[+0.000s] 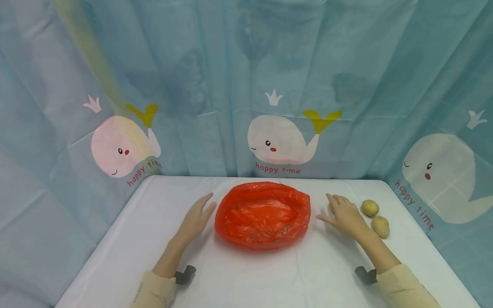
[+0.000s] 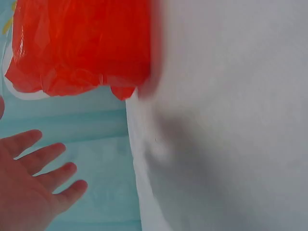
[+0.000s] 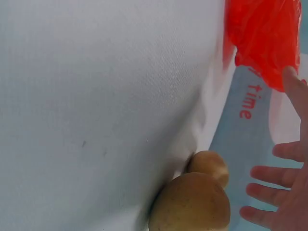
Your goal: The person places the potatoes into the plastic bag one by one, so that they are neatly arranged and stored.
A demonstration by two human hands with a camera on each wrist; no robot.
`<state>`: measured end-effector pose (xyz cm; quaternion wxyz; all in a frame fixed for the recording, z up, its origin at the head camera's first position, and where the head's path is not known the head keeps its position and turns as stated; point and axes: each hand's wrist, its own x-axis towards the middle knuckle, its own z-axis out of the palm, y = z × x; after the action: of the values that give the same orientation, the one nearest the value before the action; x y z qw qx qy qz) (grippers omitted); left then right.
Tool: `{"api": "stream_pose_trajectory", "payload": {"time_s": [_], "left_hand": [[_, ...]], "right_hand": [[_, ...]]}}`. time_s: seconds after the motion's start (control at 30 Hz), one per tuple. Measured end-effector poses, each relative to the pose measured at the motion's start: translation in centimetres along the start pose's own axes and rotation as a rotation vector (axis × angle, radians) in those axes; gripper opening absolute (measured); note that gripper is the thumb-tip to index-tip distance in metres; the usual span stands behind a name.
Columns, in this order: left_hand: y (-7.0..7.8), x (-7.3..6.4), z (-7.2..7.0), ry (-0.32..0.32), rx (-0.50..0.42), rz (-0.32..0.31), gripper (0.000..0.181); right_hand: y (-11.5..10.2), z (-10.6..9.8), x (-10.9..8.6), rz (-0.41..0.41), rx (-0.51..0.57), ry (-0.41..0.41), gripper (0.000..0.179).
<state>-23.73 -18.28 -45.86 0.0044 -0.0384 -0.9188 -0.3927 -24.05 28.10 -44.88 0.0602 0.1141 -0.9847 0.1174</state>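
Observation:
A red plastic bag (image 1: 263, 218) lies spread on the table with its mouth opened upward. My left hand (image 1: 196, 218) hovers just left of the bag, fingers spread and apart from it. On the other side, my right hand (image 1: 344, 215) is held over the table between the bag and two potatoes, its thumb toward the bag. One potato (image 1: 370, 208) sits slightly behind the other potato (image 1: 381, 226). In the left wrist view the left hand (image 2: 33, 178) shows an empty palm. The right hand (image 3: 288, 183) in the right wrist view holds nothing either.
A white cloth covers the table (image 1: 262, 278). Blue curtains (image 1: 215, 85) printed with whales hang along the back and both sides, close to the table's edges. A dark wrist-camera mount sits under each forearm.

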Motion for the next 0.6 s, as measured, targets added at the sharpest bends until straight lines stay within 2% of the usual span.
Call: {"api": "stream_pose_trajectory", "payload": {"time_s": [0.07, 0.3, 0.6], "left_hand": [[0.2, 0.1, 0.1, 0.013, -0.044, -0.010, 0.061], [0.9, 0.6, 0.7, 0.069, -0.129, 0.035, 0.059], [2.1, 0.8, 1.6, 0.079, -0.212, 0.025, 0.055]], "right_hand": [[0.2, 0.0, 0.2, 0.008, 0.014, -0.008, 0.091], [1.3, 0.1, 1.0, 0.012, 0.043, -0.012, 0.089], [2.7, 0.3, 1.2, 0.031, 0.099, -0.068, 0.082]]}}
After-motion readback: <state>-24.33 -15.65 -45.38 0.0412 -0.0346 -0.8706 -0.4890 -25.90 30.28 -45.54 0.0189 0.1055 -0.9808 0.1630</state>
